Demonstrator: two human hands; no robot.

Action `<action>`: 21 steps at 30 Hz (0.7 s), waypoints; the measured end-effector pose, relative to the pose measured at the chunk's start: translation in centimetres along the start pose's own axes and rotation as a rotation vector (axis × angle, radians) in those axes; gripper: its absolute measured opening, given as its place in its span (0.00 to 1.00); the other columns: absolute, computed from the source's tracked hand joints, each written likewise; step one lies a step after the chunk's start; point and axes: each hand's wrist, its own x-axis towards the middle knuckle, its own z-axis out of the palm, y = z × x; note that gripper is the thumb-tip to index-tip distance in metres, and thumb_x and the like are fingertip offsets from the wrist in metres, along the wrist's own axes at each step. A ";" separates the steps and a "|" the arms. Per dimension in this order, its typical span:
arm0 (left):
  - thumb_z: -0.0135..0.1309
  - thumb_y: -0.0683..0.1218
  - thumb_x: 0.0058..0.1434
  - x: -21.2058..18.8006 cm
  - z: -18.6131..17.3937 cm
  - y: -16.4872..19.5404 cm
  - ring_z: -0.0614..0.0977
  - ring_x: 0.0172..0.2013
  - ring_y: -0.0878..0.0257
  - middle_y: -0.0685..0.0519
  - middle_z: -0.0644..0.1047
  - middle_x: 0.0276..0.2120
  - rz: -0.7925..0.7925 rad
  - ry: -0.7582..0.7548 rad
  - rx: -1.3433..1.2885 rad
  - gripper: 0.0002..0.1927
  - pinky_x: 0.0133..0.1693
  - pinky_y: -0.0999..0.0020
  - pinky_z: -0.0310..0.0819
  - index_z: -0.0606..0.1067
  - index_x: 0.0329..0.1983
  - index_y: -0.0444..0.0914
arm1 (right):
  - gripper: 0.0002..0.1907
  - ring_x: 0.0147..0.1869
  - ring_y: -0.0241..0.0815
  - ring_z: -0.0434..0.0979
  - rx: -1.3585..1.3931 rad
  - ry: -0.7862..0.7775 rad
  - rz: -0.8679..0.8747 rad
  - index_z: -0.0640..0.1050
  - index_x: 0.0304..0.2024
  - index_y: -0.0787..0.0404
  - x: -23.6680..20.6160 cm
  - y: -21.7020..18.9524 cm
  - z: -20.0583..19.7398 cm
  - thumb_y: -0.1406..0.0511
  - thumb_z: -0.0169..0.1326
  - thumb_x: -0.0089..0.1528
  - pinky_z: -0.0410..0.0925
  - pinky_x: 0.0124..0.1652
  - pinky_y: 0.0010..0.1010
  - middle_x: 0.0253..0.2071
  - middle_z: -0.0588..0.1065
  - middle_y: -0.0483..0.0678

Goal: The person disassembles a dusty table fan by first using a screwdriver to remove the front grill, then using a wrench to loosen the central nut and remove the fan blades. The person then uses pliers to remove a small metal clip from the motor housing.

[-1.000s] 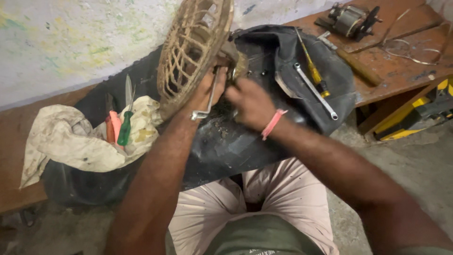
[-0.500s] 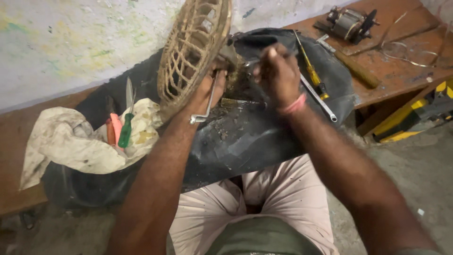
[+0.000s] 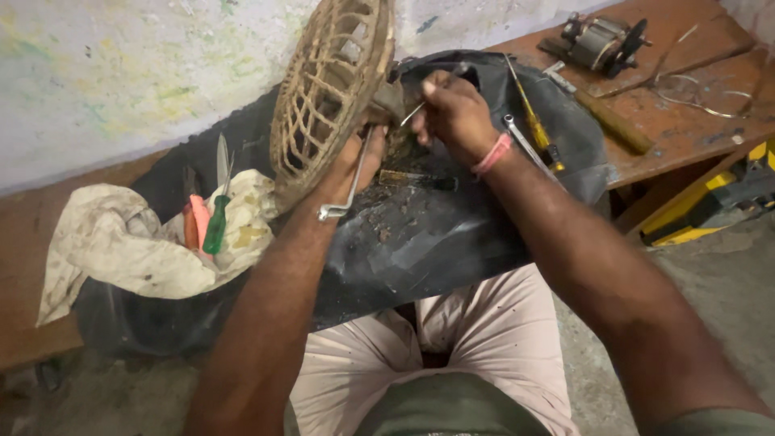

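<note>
Right hand (image 3: pixel 456 113): grip pinching a thin metal tool (image 3: pixel 413 111) at the hub of a rusty fan guard (image 3: pixel 327 89); left hand (image 3: pixel 359 157): grip closed on the guard's lower rim, a spanner (image 3: pixel 345 190) tucked under it. Guard stands on edge upon a black rubber sheet (image 3: pixel 452 234) over the table (image 3: pixel 686 121); likely light, stiff, gritty, best held by rim. Nearby: green screwdriver (image 3: pixel 215 226), cloth (image 3: pixel 121 242), motor (image 3: pixel 601 39).

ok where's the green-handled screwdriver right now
In the head view the green-handled screwdriver lies at left on the dirty white cloth, beside an orange-handled tool, just left of the fan guard.
</note>
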 end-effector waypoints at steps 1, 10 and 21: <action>0.60 0.41 0.65 0.0 0.2 0.0 0.81 0.42 0.52 0.45 0.80 0.41 -0.002 0.001 -0.012 0.09 0.43 0.58 0.75 0.78 0.48 0.37 | 0.08 0.25 0.46 0.76 -0.008 0.005 0.005 0.68 0.45 0.60 0.1 0.1 -0.1 0.62 0.46 0.72 0.69 0.28 0.34 0.27 0.76 0.53; 0.58 0.42 0.65 -0.7 -0.2 0.0 0.81 0.45 0.46 0.43 0.80 0.44 -0.013 -0.007 -0.003 0.09 0.48 0.54 0.75 0.79 0.48 0.37 | 0.06 0.37 0.47 0.76 -0.477 0.062 -0.280 0.72 0.47 0.61 -4.0 -0.4 5.0 0.65 0.46 0.73 0.71 0.36 0.35 0.37 0.75 0.54; 0.57 0.42 0.64 0.1 0.5 -0.8 0.81 0.48 0.44 0.40 0.80 0.46 -0.115 -0.049 -0.121 0.12 0.51 0.53 0.74 0.78 0.51 0.35 | 0.10 0.38 0.57 0.71 -1.483 -0.115 -0.757 0.78 0.39 0.61 -9.6 2.9 8.9 0.67 0.59 0.55 0.65 0.36 0.46 0.33 0.68 0.55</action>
